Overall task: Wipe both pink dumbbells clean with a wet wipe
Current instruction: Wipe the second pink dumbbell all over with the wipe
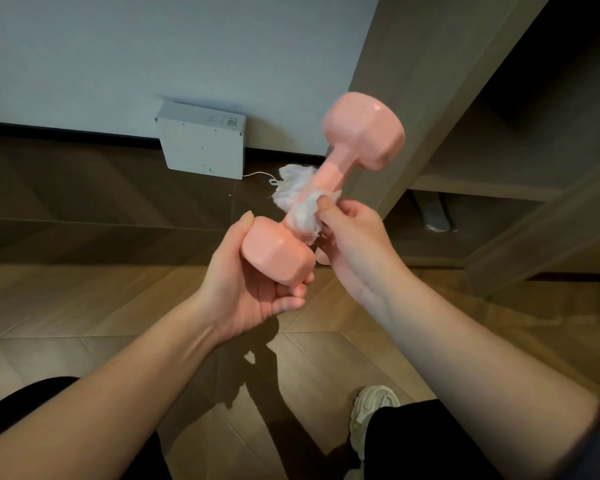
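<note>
Pink dumbbell [321,188]: matte, hexagonal heads, held tilted in the air above the wooden floor [84,299]. Left hand [253,289] cups its lower head. Right hand [352,237] pinches a crumpled white wet wipe [300,202] around the handle.

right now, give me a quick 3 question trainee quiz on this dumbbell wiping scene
1. True or false: the left hand grips the pink dumbbell by its handle.
2. Which part of the dumbbell does the wet wipe wrap? A) far head B) handle C) near head
3. What stands against the wall behind the dumbbell?

Key
1. False: it cups the near head.
2. B: the right hand pinches the wipe around the handle.
3. A white box on the floor, with a thin white cord beside it.
</note>
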Action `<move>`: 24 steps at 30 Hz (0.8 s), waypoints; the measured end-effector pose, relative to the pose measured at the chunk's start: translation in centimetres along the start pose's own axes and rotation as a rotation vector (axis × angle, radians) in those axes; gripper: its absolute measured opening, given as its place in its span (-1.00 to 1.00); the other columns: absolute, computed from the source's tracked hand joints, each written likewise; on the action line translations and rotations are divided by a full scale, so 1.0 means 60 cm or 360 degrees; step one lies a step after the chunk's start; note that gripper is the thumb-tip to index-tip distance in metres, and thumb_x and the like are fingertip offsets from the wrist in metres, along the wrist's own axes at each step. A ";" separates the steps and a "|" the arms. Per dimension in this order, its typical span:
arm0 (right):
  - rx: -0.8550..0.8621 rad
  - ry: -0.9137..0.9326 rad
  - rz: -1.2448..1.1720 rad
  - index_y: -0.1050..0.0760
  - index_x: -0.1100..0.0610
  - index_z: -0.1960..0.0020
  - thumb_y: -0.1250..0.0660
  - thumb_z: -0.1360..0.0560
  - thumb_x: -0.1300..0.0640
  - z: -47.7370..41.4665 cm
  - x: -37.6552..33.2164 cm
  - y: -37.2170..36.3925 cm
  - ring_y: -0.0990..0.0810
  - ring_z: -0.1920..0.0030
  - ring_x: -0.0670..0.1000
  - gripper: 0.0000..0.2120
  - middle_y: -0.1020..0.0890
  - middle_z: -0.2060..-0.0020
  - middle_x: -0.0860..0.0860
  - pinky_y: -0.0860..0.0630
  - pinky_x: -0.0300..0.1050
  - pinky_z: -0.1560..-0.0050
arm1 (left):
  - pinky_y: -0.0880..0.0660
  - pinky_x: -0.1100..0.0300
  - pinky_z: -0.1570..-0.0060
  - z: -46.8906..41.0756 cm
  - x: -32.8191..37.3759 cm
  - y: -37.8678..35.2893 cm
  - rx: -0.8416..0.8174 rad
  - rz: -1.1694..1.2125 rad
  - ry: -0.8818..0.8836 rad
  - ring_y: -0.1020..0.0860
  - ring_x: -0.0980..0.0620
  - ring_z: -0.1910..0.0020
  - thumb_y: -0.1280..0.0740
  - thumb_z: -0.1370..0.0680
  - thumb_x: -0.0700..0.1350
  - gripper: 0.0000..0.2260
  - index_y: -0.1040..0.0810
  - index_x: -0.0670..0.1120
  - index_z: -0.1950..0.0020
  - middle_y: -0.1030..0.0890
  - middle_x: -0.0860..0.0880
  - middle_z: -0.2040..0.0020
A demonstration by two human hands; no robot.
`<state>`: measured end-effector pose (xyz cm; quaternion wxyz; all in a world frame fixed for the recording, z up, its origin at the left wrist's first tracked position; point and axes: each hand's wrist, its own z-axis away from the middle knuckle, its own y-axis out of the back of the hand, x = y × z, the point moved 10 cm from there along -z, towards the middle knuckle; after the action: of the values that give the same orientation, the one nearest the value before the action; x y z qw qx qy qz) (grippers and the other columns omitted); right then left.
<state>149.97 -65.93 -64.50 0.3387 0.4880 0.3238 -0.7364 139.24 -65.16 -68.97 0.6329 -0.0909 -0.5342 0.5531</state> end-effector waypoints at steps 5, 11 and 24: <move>0.0156 0.0023 -0.0650 -0.52 0.23 -0.21 -0.31 -0.58 0.16 -0.028 -0.026 0.028 -0.67 0.03 0.01 -0.77 -0.68 -0.06 0.13 -0.58 -0.08 -0.04 | -0.55 0.14 0.42 -0.005 0.013 0.000 0.0065 -0.0135 -0.0105 -0.49 -0.13 0.38 -0.02 -0.58 0.30 -0.40 -0.55 -0.18 -0.13 -0.53 -0.30 0.20; 0.0197 -0.0104 -0.0569 -0.52 0.14 -0.14 -0.27 -0.60 0.11 -0.019 0.007 0.018 -0.63 0.02 -0.01 -0.83 -0.66 -0.07 0.10 -0.55 -0.07 -0.06 | -0.56 0.15 0.45 -0.003 0.024 0.011 0.0209 -0.0341 -0.0270 -0.49 -0.12 0.38 -0.02 -0.61 0.25 -0.50 -0.51 -0.13 -0.13 -0.53 -0.28 0.18; 0.0192 -0.0160 -0.0130 -0.56 -0.01 0.00 -0.33 -0.56 0.18 -0.014 0.044 0.003 -0.59 -0.14 0.02 -0.90 -0.64 -0.09 0.03 -0.49 0.09 -0.29 | -0.55 0.35 0.23 0.010 0.085 0.030 0.0448 -0.1183 -0.0785 -0.55 0.34 0.06 -0.45 -0.44 0.09 -0.43 -0.21 0.02 -0.31 -0.42 0.08 -0.12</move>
<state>149.78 -65.84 -67.30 0.2943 0.4563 0.2811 -0.7913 136.78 -60.70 -67.08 0.6484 0.3275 -0.5847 0.3612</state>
